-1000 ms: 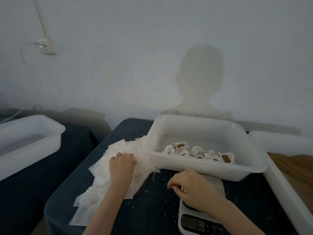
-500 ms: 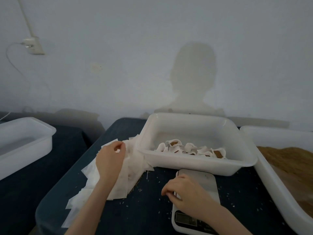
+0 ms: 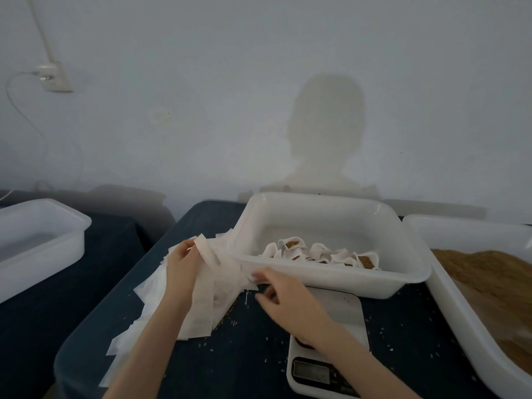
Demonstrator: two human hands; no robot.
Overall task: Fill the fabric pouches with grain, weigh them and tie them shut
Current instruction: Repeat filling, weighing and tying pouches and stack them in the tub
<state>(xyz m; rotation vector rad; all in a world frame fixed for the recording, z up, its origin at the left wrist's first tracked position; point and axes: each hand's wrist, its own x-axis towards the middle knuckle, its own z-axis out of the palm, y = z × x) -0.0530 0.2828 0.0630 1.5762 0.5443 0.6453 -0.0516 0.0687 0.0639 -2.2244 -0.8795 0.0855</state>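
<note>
Left hand [image 3: 182, 264]: fingers curled round the top of one empty white pouch [image 3: 205, 283], pinching it near its upper edge and lifting it off the stack; the pouch hangs down past the wrist.
Right hand [image 3: 288, 298]: just right of the held pouch, fingers loosely bent and blurred, reaching toward the pouch's right edge; whether it touches or grips the fabric I cannot tell.
Pouch stack [image 3: 149, 298]: a loose fan of flat white pouches lying under and to the left of the left hand, spreading toward the near table edge.
Middle tub [image 3: 331, 276]: white plastic, just right of and beyond the held pouch, its near left corner almost touching the fabric; filled pouches [image 3: 325, 253] with open tops showing brown grain lie in a row along its near wall.
Scale [image 3: 342, 321]: white, directly under the right hand and forearm, its near end showing a dark display [image 3: 311, 371].
Writing: the display and the marks beside it are too blurred to read; no brand or label is legible.
Grain tub [image 3: 460, 298]: to the right of the right hand, holding a heap of brown grain [image 3: 495, 280].
Loose grains [image 3: 230, 321]: scattered on the dark cloth below both hands.
Far-left tub [image 3: 43, 243]: white, well apart from the left hand.
</note>
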